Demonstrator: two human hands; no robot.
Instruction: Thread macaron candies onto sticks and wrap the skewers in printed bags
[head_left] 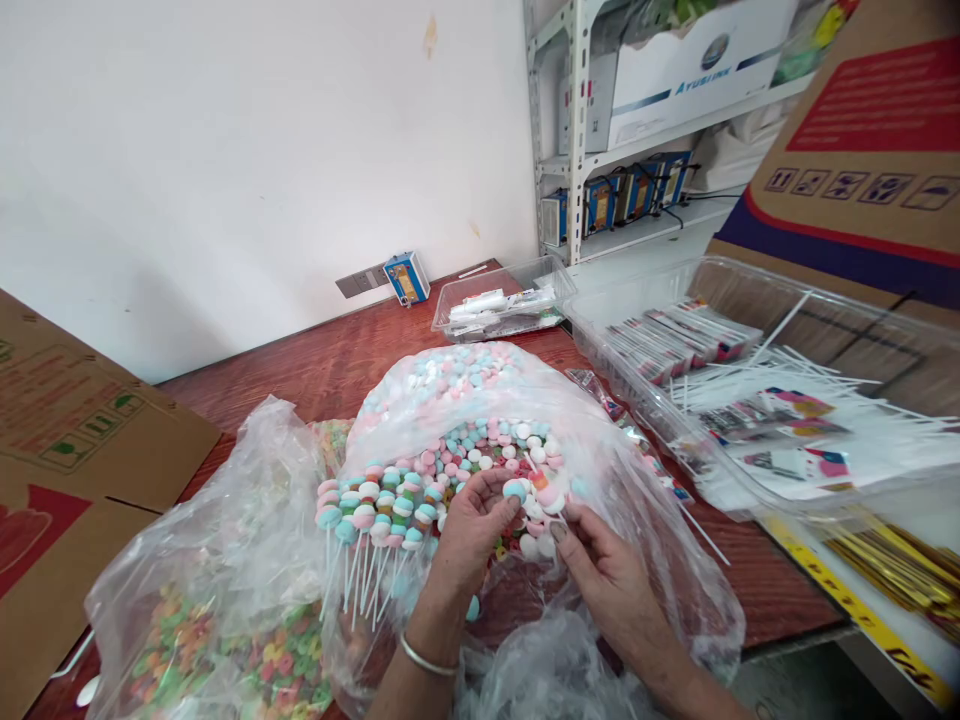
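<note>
Near the centre of the frame, the left hand (480,515) pinches a blue-and-white candy (514,490) between its fingers. Just right of it, the fingers of the right hand (600,550) close on a stick with pink-and-white candy (551,497). Loaded candy sticks (382,505) lie left of centre, beside the open bag of candies (480,375) on the reddish surface (772,590).

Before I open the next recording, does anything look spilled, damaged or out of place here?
A loose white stick lies on the table outside the clear plastic tray holding similar ones. Also, the white wall has beige patches, perhaps chipped paint.
</note>
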